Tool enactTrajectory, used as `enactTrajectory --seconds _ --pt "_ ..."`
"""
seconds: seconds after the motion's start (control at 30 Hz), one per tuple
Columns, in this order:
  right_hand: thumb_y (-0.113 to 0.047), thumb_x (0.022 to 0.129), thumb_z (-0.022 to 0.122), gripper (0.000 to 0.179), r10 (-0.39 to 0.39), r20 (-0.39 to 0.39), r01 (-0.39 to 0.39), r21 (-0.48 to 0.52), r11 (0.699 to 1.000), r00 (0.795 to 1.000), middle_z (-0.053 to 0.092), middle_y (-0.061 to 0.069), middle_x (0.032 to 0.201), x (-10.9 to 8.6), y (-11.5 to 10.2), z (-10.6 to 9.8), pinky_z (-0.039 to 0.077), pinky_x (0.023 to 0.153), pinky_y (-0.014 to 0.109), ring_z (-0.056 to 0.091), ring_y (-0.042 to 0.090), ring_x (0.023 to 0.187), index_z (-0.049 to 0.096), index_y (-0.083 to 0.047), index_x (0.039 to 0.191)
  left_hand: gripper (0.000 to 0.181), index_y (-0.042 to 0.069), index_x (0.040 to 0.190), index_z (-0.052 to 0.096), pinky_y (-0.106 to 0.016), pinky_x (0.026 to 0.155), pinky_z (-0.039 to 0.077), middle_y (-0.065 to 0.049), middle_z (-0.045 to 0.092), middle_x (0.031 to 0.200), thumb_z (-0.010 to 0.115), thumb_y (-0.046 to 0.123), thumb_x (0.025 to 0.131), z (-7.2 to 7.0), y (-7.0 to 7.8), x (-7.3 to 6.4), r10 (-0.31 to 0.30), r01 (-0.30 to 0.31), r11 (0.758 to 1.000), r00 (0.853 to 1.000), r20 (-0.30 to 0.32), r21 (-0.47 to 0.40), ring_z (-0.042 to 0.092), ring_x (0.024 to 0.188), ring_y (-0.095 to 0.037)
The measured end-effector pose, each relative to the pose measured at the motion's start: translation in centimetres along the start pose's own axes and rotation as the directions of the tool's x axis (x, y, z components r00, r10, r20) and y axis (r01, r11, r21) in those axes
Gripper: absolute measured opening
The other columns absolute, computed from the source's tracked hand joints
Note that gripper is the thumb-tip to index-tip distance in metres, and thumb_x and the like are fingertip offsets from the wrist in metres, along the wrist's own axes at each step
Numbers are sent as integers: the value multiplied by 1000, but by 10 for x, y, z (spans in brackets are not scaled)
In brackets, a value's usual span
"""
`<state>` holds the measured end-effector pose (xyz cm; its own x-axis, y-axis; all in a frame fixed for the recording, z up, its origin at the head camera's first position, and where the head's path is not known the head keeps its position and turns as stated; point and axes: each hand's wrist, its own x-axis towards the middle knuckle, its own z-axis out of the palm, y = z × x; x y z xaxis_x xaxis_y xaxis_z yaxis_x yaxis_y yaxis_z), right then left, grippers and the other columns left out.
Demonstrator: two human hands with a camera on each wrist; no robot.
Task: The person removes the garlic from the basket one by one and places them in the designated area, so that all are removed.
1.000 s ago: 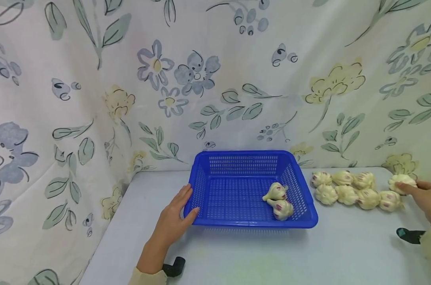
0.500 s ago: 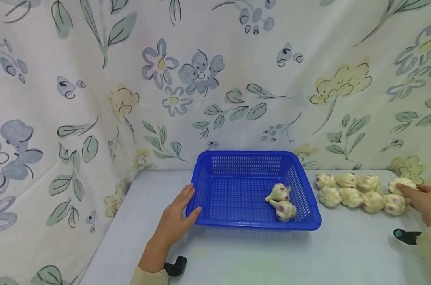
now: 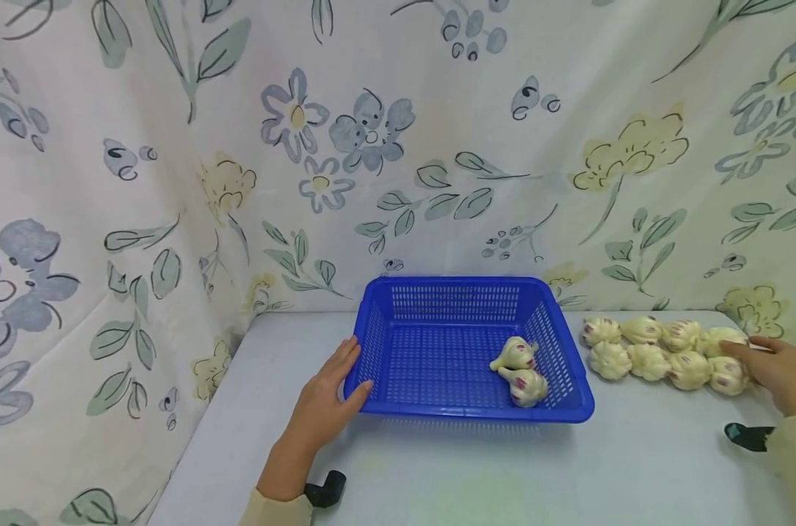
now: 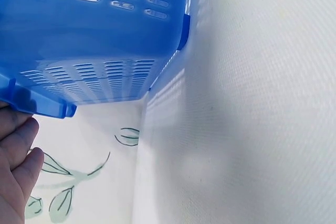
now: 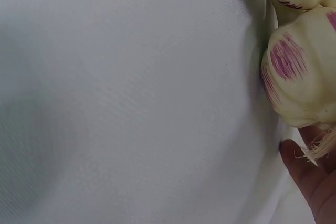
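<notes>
A blue plastic basket (image 3: 464, 413) stands in the middle of the table, with two garlic bulbs (image 3: 526, 387) lying at its right end. My left hand (image 3: 319, 402) rests against the basket's left side, fingers stretched along the rim and thumb over the front corner. In the left wrist view its fingertips (image 4: 31, 127) touch the rim from outside. At far right my right hand (image 3: 781, 369) holds a pale garlic bulb (image 3: 720, 339) between thumb and fingers, at the end of the back row. A purple-streaked bulb (image 5: 299, 72) hides part of that hand in the right wrist view.
Several more garlic bulbs (image 3: 649, 363) lie in two tight rows to the right of the basket. A floral curtain (image 3: 431, 146) hangs behind the white table (image 3: 634, 460) and along its left side. Black wrist straps (image 3: 327, 488) show at the sleeves.
My right hand has moved the garlic bulb left, closing the gap to the back row. The head view has shifted slightly. My left hand stays on the basket.
</notes>
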<state>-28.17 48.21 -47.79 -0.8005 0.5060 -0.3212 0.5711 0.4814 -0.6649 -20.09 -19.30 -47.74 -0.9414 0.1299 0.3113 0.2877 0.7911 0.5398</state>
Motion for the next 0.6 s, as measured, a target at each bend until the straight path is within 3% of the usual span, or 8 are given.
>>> enactTrajectory --seconds 0.27,0.6 --pt "-54 97 45 88 -26 -4 26 -28 999 1000 12 40 153 -7 -3 4 33 107 67 25 58 129 18 10 150 65 17 151 41 -50 113 34 6 32 160 61 44 95 0 0 0 -13 13 1000 1000 13 -6 31 148 -24" --pt "-57 96 45 91 -27 0 27 -36 999 1000 13 41 152 -9 -2 1 37 103 66 28 58 127 15 10 151 65 17 151 41 -50 113 34 7 31 160 60 44 95 0 1 -1 -10 10 1000 1000 10 -3 31 148 -23"
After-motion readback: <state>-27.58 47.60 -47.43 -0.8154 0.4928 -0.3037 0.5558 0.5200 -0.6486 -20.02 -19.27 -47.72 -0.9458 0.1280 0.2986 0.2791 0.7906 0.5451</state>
